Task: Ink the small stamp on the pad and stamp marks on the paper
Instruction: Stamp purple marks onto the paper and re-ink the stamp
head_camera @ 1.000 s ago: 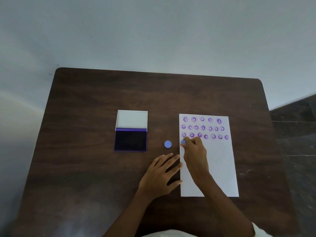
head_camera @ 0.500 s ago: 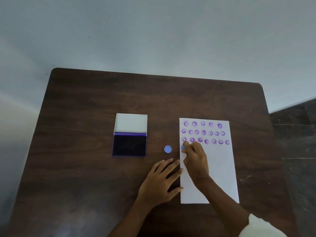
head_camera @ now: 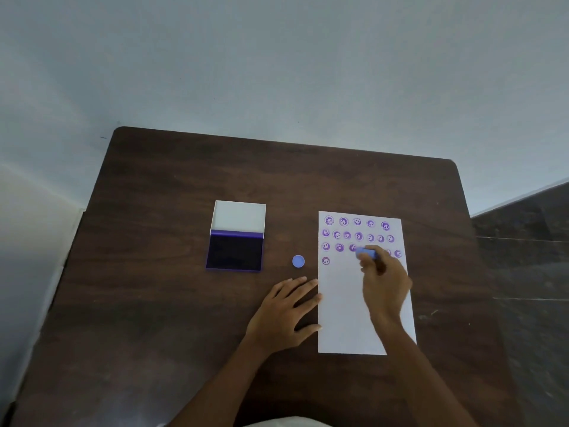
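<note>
A dark wooden counter [head_camera: 184, 303] fills the lower two thirds of the frame, with a pale wall above it and a dark stone floor at the right edge. Right of centre lies a white sheet of paper [head_camera: 348, 318], its upper part covered by three rows of round purple marks [head_camera: 343, 222] and one single mark below them at the left edge.

The right hand [head_camera: 385, 278] hangs over the middle of the paper, its fingers pinching a small blue stamp [head_camera: 368, 252] that lies tilted sideways across the third row of marks. The hand and stamp hide some of that row; whether the stamp face touches the sheet cannot be told.

The left hand [head_camera: 286, 312] rests flat on the counter with fingers spread, its fingertips and thumb reaching the left edge of the paper.

Between the paper and the ink pad, on bare wood just above the left hand's fingers, sits a small round blue cap [head_camera: 298, 261], apart from both. The ink pad [head_camera: 235, 252] lies open left of centre, its dark purple pad facing up and its white lid [head_camera: 238, 217] folded back toward the wall. Nothing lies between the pad and the paper but the cap.
</note>
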`<act>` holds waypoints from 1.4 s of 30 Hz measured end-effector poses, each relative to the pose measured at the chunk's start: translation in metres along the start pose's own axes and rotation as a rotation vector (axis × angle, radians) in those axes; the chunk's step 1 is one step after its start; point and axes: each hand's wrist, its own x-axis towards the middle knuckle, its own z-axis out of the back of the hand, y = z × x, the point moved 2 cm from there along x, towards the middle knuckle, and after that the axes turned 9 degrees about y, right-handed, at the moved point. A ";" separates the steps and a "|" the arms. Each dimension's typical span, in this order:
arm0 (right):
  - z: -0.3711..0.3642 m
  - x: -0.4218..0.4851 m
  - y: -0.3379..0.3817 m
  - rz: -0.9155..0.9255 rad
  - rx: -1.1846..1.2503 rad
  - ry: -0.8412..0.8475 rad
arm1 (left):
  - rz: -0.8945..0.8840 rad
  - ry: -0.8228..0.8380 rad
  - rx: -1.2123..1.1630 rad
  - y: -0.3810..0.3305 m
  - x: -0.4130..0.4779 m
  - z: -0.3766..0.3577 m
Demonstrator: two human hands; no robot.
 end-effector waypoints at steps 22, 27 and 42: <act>-0.154 -0.050 0.104 0.434 -0.216 0.532 | 0.587 -0.368 -0.273 0.144 -0.083 0.075; -0.187 -0.057 0.105 0.585 -0.482 0.658 | 0.523 -0.387 -0.155 0.150 -0.083 0.068; -0.181 -0.041 0.116 0.741 -0.559 0.792 | 0.516 -0.359 -0.112 0.148 -0.080 0.068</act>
